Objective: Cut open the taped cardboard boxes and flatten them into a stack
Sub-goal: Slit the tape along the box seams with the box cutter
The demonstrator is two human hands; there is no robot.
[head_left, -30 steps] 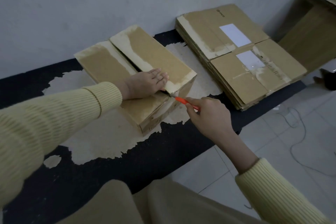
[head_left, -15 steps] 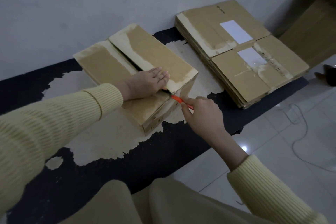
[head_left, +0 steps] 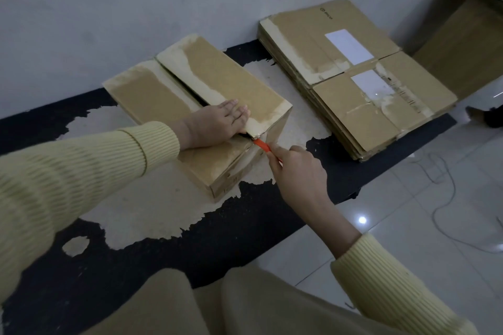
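Here the box (head_left: 223, 81), just beside the flattened stack (head_left: 353, 84), is pressed down by the flat, straight-fingered left hand (head_left: 217, 124); the orange cutter (head_left: 262, 145) is gripped by the right hand (head_left: 296, 171). The cut is best kept shallow, clear of that pressing hand.

Your left hand (head_left: 217, 125) presses flat on the cardboard box (head_left: 234, 90); your right hand (head_left: 296, 171) grips the orange cutter (head_left: 263, 146), blade at the seam just beside your left fingers.

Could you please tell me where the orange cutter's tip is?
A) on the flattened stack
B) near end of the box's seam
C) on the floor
B: the right hand holds the orange cutter, tip at the near end of the box, where its flaps meet.
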